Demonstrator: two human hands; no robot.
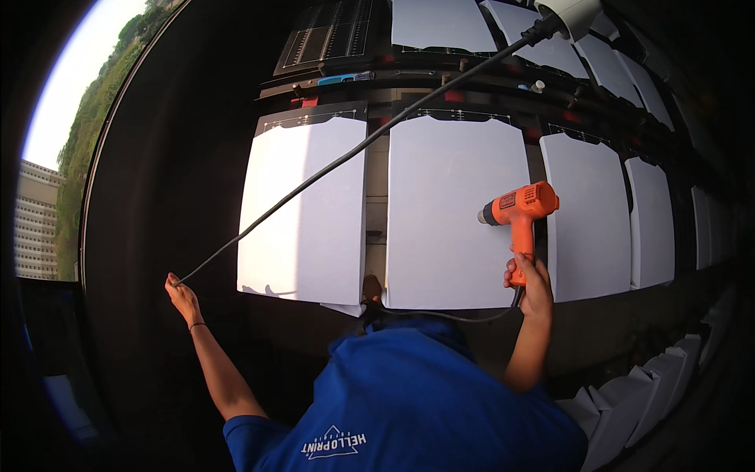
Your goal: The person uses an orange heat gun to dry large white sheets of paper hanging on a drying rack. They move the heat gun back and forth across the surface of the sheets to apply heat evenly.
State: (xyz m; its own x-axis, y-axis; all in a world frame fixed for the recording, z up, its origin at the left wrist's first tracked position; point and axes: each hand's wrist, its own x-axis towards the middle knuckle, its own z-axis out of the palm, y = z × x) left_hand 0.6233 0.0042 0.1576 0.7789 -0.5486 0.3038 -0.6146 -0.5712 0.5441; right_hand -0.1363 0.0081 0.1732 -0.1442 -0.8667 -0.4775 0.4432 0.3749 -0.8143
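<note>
My right hand [536,289] is wrapped round the handle of an orange heat gun [535,200], with its dark nozzle pointing left over a white panel [456,236]. Out to the far left, my left hand [183,300] is closed on a dark power cord [314,176]. That cord stretches tight and slanting up to a plug in a white socket housing [578,14] at the top right. A second stretch of cord [472,319] hangs from the heat gun's handle and runs left in front of my blue shirt.
More white panels, such as the sunlit one [275,204] and one to the right [586,212], lie on dark boards in rows. Behind them a dark rail [425,81] carries a blue-handled tool [338,79]. Folded white pieces [629,401] stand lower right. A window [67,141] is far left.
</note>
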